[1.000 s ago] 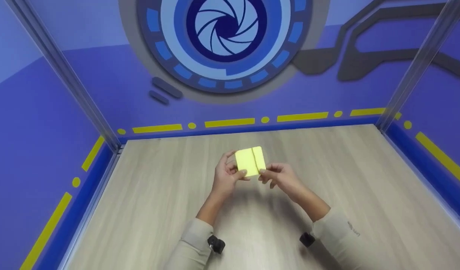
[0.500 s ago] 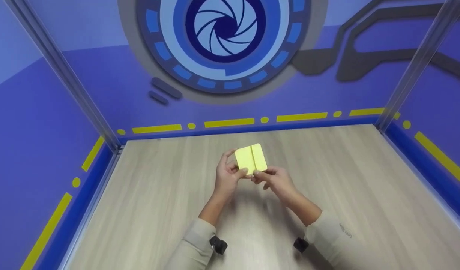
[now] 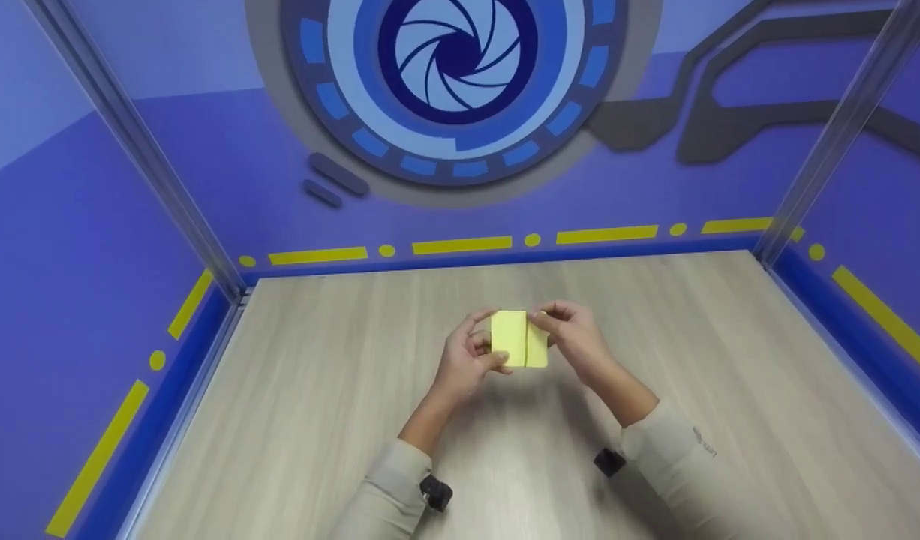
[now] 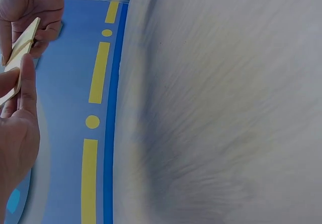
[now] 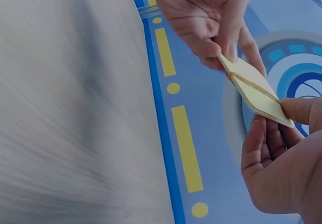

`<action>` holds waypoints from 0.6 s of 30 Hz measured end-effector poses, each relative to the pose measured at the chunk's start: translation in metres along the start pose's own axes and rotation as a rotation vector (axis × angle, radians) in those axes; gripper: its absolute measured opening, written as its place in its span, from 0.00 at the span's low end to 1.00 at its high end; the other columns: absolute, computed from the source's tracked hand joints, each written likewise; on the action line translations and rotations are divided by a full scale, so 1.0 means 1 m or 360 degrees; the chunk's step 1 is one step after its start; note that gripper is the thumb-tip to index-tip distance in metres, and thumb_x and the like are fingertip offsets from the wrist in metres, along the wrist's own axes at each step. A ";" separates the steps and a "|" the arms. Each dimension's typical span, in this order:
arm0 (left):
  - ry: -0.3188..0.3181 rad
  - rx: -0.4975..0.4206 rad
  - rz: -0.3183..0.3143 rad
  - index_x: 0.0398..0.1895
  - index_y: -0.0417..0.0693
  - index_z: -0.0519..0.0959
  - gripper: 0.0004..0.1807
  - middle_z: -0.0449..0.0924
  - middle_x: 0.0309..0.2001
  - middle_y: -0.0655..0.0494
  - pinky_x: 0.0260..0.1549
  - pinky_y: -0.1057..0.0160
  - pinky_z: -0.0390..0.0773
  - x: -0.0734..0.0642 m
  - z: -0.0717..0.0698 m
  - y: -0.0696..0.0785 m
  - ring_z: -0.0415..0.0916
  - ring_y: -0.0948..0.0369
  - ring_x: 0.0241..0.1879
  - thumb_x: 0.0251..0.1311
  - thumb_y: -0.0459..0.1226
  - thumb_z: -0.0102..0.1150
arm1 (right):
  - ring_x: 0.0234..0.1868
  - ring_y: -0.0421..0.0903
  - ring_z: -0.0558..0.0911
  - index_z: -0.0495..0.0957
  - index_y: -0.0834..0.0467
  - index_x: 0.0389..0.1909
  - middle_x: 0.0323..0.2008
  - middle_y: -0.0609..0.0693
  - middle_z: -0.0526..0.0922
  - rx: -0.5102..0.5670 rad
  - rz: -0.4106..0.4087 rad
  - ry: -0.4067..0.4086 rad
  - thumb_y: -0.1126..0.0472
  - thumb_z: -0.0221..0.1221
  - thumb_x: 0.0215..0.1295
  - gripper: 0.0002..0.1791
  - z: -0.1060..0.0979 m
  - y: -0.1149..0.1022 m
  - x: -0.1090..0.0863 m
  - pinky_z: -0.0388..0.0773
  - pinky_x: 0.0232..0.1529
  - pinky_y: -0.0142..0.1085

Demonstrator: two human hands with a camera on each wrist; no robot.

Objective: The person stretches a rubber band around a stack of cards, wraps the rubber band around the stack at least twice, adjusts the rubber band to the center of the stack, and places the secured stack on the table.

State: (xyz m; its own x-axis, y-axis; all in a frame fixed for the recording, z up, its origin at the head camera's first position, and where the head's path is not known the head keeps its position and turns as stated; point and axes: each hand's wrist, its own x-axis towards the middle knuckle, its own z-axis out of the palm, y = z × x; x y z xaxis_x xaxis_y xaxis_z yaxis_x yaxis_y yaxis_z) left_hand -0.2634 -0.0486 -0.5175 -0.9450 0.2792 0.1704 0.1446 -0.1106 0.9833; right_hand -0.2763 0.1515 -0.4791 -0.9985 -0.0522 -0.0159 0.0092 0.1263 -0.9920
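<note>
A thin yellow square pad (image 3: 509, 339) is held up over the table between both hands. A narrow tan rubber band (image 5: 255, 86) runs round it, off centre, and appears as a dark upright line in the head view. My left hand (image 3: 461, 364) grips the left side, thumb on the lower front corner and fingers behind. My right hand (image 3: 582, 337) pinches the upper right corner, its thumb tip right beside the band's upper end. In the right wrist view the right thumb (image 5: 299, 109) lies on the pad's face, with curled fingers below.
The wood-grain table (image 3: 317, 375) stretches below and around the hands. Blue printed panels (image 3: 460, 217) with metal corner posts (image 3: 160, 165) enclose it at the back and sides. Small black devices (image 3: 436, 493) sit at both sleeve cuffs.
The right hand has gone from the pad's lower edge up to its upper right corner. The pad has turned nearly upright and shifted a little right and down; the left hand keeps its grip.
</note>
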 end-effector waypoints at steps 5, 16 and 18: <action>-0.0036 0.0007 -0.0008 0.72 0.57 0.67 0.39 0.80 0.35 0.50 0.35 0.58 0.88 0.000 0.000 -0.001 0.83 0.57 0.38 0.57 0.21 0.60 | 0.38 0.46 0.80 0.82 0.65 0.41 0.36 0.51 0.82 -0.0014 0.0005 -0.0041 0.56 0.63 0.66 0.14 -0.004 0.001 0.001 0.82 0.34 0.37; -0.0123 0.0116 0.0012 0.71 0.62 0.69 0.40 0.82 0.39 0.43 0.33 0.60 0.88 -0.003 0.010 -0.005 0.82 0.58 0.37 0.58 0.21 0.58 | 0.40 0.46 0.79 0.87 0.56 0.43 0.39 0.51 0.86 -0.0296 0.0055 -0.0085 0.48 0.63 0.66 0.16 0.004 0.001 0.000 0.76 0.39 0.33; -0.0128 0.0126 0.0021 0.70 0.65 0.70 0.40 0.83 0.39 0.44 0.33 0.59 0.88 -0.003 0.013 -0.005 0.82 0.58 0.37 0.57 0.20 0.57 | 0.41 0.47 0.79 0.87 0.55 0.42 0.39 0.52 0.87 -0.0312 0.0060 -0.0092 0.46 0.64 0.64 0.17 0.006 0.000 0.001 0.76 0.40 0.34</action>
State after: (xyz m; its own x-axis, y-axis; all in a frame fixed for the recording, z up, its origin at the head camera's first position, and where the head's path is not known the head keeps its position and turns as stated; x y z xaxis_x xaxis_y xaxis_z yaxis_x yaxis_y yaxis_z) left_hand -0.2576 -0.0365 -0.5225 -0.9166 0.3544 0.1850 0.1829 -0.0397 0.9823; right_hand -0.2770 0.1458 -0.4799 -0.9929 -0.0997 -0.0651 0.0301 0.3192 -0.9472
